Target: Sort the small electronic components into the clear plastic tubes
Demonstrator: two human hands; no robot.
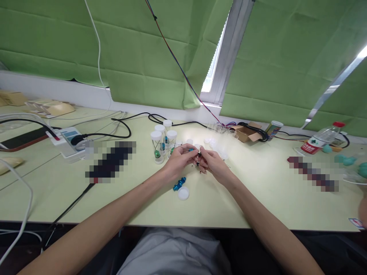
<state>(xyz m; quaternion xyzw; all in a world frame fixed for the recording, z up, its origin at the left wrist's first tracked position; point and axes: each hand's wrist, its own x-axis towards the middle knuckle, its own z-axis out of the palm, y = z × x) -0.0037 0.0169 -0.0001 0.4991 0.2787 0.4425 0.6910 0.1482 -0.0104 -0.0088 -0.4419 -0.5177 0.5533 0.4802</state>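
My left hand (180,160) and my right hand (215,163) meet above the table, fingers closed in a pinch. Between the fingertips is a small black piece with thin wire-like parts (197,164); its exact kind is too small to make out. A bit of blue (191,149) shows at my left fingertips. Just below the hands lie shiny blue knobbed parts (179,184) and a round white lid (183,193). To the left of my left hand stand several clear vials with white caps (156,136), some holding green or blue pieces.
Behind the hands are more white lids (212,142) and clear cups (220,128). An open cardboard box (246,133), a canister (274,130) and a red-capped bottle (322,139) stand to the right. A power strip (69,143) with cables lies left. Blurred-out items lie on both sides.
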